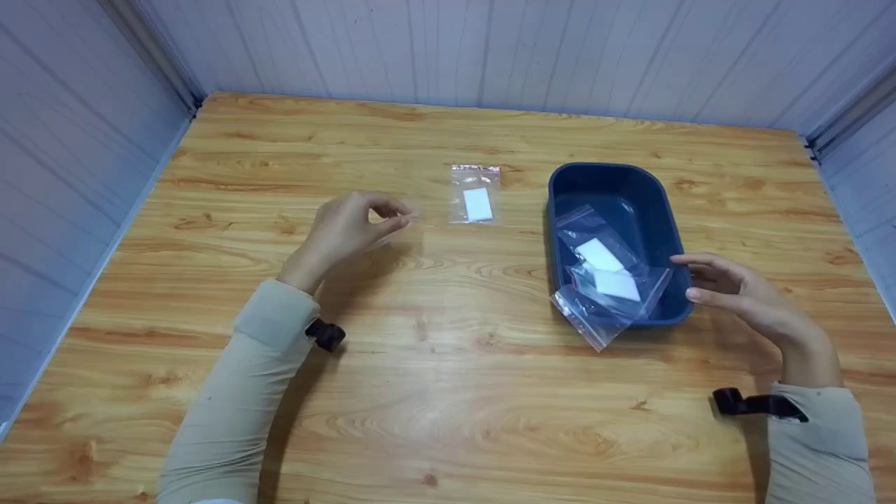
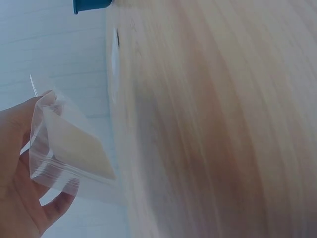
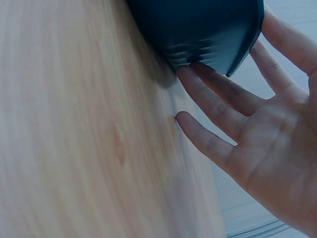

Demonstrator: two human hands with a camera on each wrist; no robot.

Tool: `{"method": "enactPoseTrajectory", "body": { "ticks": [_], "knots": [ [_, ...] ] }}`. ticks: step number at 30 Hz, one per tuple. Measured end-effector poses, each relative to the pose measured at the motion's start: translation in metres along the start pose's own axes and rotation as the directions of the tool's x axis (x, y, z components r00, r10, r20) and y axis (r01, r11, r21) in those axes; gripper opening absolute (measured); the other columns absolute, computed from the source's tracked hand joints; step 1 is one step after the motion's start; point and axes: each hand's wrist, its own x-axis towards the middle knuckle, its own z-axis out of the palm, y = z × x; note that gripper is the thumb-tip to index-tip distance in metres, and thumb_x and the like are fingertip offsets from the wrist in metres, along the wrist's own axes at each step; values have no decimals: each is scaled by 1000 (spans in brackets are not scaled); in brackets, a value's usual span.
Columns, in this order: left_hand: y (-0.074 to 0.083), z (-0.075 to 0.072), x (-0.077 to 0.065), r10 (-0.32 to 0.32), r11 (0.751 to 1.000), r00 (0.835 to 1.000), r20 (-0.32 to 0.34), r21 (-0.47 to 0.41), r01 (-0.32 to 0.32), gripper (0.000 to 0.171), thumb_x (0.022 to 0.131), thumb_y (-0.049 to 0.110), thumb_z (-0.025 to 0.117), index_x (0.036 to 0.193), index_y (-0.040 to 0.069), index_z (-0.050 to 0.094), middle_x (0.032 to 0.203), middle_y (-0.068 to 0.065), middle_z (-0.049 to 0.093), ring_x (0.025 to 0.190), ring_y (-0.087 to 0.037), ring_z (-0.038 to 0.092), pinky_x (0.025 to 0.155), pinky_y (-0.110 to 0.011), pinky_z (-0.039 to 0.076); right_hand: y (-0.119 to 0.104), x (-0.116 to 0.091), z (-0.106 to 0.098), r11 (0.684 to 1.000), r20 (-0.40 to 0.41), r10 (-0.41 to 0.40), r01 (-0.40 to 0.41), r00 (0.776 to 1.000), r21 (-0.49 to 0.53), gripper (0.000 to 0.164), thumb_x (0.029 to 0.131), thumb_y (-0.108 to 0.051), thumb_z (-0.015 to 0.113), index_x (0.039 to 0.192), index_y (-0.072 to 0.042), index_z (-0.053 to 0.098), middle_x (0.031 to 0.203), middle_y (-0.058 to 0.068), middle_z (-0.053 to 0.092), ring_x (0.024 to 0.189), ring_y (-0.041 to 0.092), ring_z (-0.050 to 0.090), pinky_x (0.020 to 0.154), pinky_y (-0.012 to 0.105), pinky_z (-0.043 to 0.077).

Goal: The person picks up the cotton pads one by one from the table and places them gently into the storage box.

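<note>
My left hand (image 1: 350,227) pinches a clear zip bag (image 2: 81,148) by its edge, raised off the table. A flat pale piece shows through that bag in the left wrist view. To the right of this hand, another zip bag (image 1: 479,204) with a white square inside lies flat on the table. My right hand (image 1: 745,294) is at the right side of a dark blue bin (image 1: 644,210); its spread, mostly straight fingers touch the rim and outer wall. Overlapping zip bags (image 1: 616,276) with white pieces lie in the bin, one corner hanging over the front rim.
The wood-grain table (image 1: 448,392) is enclosed by pale panel walls (image 1: 448,52) at the back and both sides. A black wrist strap (image 1: 325,334) sits at the left sleeve, and a similar black strap (image 1: 759,404) is at the right sleeve.
</note>
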Motion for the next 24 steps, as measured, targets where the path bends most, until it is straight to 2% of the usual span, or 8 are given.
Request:
{"method": "enactPoseTrajectory", "body": {
  "ticks": [8,16,24],
  "knots": [
    [21,5,0,78,997,996,-31,-3,-78,21,95,36,68,107,20,76,103,5,71,98,-20,65,81,-39,47,0,0,0,1000,5,-2,2,1000,-10,47,102,-8,55,148,-8,44,139,-12,48,122,-4,46,92,13,43],
    [34,14,5,144,989,988,-56,-13,-145,18,94,33,69,103,20,76,99,6,72,95,-19,65,79,-37,47,0,0,0,1000,4,15,-15,1000,8,47,102,-9,56,148,-9,44,140,-12,47,123,-3,45,93,13,42],
    [47,29,12,192,978,978,-82,-63,-197,16,93,32,71,100,19,77,97,7,72,94,-19,65,78,-36,47,-1,-1,0,1000,0,18,-18,1000,-1,47,102,-10,56,148,-10,44,140,-12,47,122,-4,45,91,13,43]
  ]
}}
